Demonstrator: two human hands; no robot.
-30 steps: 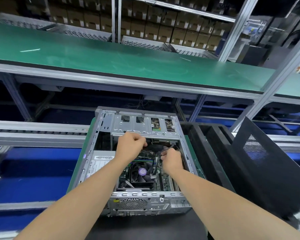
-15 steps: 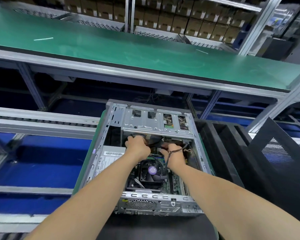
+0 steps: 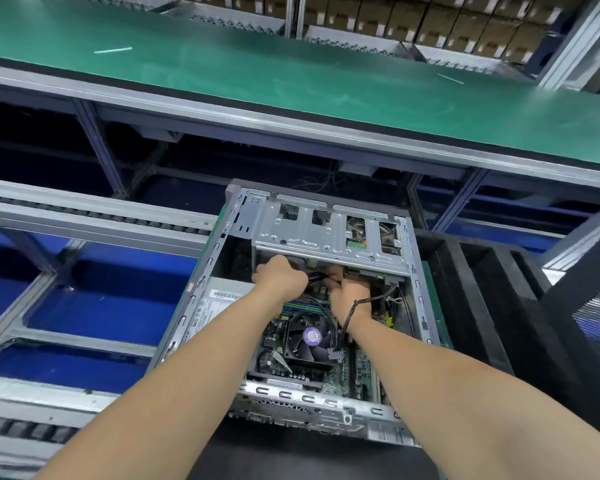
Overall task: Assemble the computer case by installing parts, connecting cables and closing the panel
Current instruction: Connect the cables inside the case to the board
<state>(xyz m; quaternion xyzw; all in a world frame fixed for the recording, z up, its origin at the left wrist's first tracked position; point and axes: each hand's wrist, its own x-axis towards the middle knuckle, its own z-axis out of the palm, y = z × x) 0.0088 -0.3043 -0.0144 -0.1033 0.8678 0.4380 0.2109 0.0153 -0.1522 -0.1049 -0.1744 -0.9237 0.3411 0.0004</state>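
Both hands have pushed further under the drive cage point(image 3: 326, 233) than half a second ago; the loose cable point(image 3: 353, 307) stays looped over your right wrist.

Reading from the left:
- **Power supply and case:** The power supply point(image 3: 219, 303) sits fitted in the computer case point(image 3: 201, 292), which lies open side up on the line.
- **Left hand:** Your left hand point(image 3: 281, 277) is curled into a fist round the black cable bundle point(image 3: 317, 277) at the cage's lower edge.
- **Mounted parts:** Nearer you, the CPU fan point(image 3: 310, 336) and motherboard point(image 3: 357, 372) are already mounted.
- **Right hand:** Your right hand point(image 3: 352, 299) meets the same bundle. Its fingers are hidden beneath the cage, so its grip cannot be told.
- **Side panel:** At far right, the side panel point(image 3: 589, 323) stands apart from the case.

Judged stage: parts appear installed, cabling is in progress, and closing the panel has not yet begun.
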